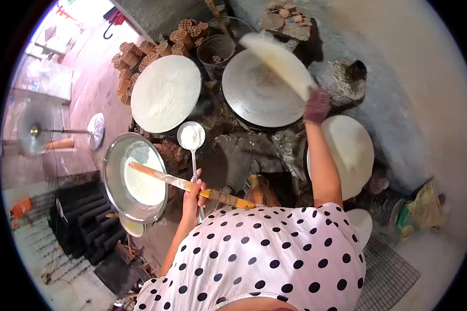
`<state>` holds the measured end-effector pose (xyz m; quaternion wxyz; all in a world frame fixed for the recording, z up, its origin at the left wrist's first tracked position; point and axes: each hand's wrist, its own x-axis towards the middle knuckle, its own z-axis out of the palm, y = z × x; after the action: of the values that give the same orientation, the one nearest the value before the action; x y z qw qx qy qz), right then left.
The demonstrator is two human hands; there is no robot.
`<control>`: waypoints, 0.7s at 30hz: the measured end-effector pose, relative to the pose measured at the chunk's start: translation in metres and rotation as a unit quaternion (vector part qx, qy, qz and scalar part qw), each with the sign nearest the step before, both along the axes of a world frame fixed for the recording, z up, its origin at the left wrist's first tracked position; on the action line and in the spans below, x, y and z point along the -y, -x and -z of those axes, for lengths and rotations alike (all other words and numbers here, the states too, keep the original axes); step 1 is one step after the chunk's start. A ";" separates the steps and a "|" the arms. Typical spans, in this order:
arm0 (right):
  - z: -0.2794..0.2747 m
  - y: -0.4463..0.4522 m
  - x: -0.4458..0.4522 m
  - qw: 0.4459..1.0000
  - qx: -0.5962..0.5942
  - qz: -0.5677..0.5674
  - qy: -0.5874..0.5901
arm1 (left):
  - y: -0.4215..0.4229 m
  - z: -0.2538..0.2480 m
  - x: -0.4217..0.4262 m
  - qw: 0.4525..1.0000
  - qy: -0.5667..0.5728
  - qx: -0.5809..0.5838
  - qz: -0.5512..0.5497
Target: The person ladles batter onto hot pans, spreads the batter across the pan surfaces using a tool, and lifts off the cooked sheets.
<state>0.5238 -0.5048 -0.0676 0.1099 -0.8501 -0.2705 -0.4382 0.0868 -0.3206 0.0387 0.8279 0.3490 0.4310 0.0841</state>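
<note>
Your left hand (192, 199) is wrapped round ladle (194, 161) and wooden stick (163, 176), just beside the steel bowl (115, 166); your gloved right hand (316, 105) grips the pale thin sheet (277, 61) by its edge, sheet tilted over the metal pan (249, 99)

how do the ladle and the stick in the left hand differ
The ladle looks metal and ends in a round bowl; the stick looks wooden and is long and flat. The ladle carries white paste in its bowl, while the stick has only pale smears. The ladle points forward, whereas the stick slants left over the basin. Both are in the left hand.
</note>
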 end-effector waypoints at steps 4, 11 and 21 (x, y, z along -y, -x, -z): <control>-0.105 0.038 0.085 0.777 -0.209 0.136 -0.579 | 0.006 0.013 0.002 0.993 0.000 0.029 0.115; -0.120 0.263 0.322 0.659 -0.040 0.449 -0.603 | 0.030 0.090 -0.014 0.930 -0.004 0.063 0.363; -0.166 0.757 0.367 0.417 0.217 0.619 -0.629 | 0.014 0.081 0.007 0.762 0.039 0.073 0.642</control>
<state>-0.2335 -0.8719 0.0980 0.2508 -0.3572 0.6654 -0.6056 0.0726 -0.3280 -0.0419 0.7297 0.5045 0.0472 -0.4590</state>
